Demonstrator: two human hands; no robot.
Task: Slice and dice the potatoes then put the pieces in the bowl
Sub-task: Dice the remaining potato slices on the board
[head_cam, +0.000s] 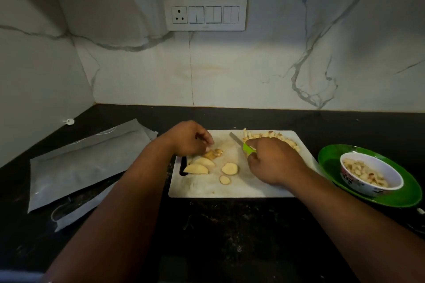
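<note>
Speckled black counter [218, 225]; right hand [273, 163] grips green-handled knife [243, 143], left hand [188, 138] pinches potato slice [212, 154] on white board [230, 188]

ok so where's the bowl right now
In the head view the bowl sits on a green plate at the right, just beyond the cutting board's right edge, already holding diced potato.

**Both hands low, arms reaching in from 6 o'clock**

Left hand [187, 138] at 11 o'clock, palm down, fingers curled, tips pointing down. Right hand [273, 163] at 1 o'clock, fist closed round a green handle, knuckles up. Forearms bare, converging forward.
</note>
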